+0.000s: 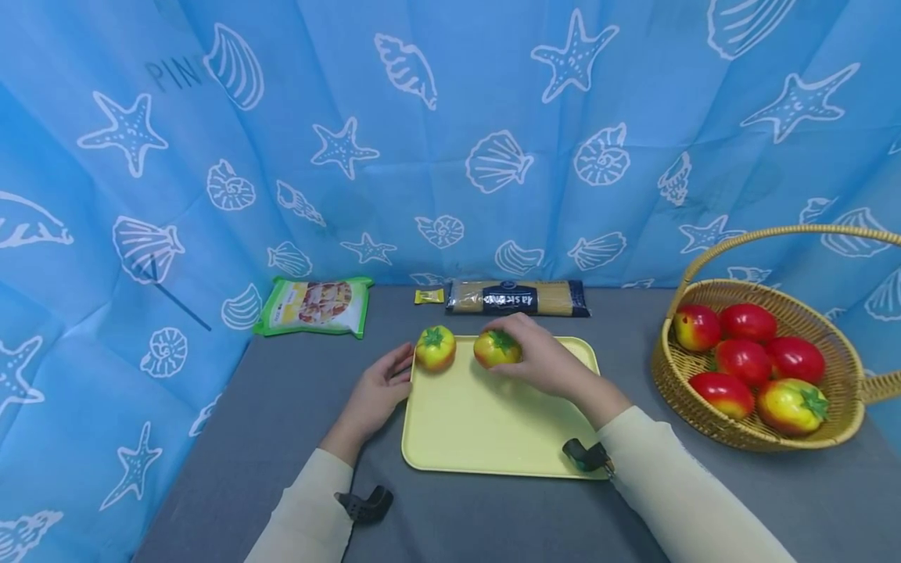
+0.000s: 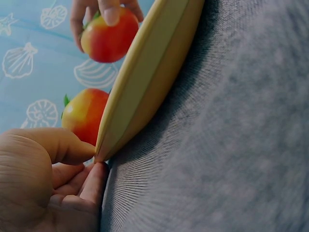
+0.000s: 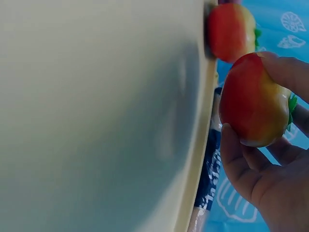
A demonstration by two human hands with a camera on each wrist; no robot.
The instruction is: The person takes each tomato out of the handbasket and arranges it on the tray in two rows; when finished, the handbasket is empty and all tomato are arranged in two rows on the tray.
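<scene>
My right hand [image 1: 538, 356] grips a yellow-and-red fruit [image 3: 253, 101] with a green leafy top, thumb on one side and fingers on the other, over the far part of the pale yellow tray [image 1: 493, 422]. In the right wrist view the fruit shows above the tray surface. At the tray's left edge my left hand [image 1: 376, 395] pinches the rim between thumb [image 2: 72, 147] and fingertips. A second fruit of the same kind [image 1: 436, 349] sits in the tray's far left corner, close to the left fingers.
A wicker basket [image 1: 665, 367] with an arched handle stands at the right, holding several red fruits [image 1: 744, 361] and a yellow-and-red one [image 1: 791, 405]. Along the back lie a green-edged food bag [image 1: 320, 305], a small yellow packet [image 1: 429, 296] and a pasta pack [image 1: 521, 298], before a blue curtain [image 1: 450, 141].
</scene>
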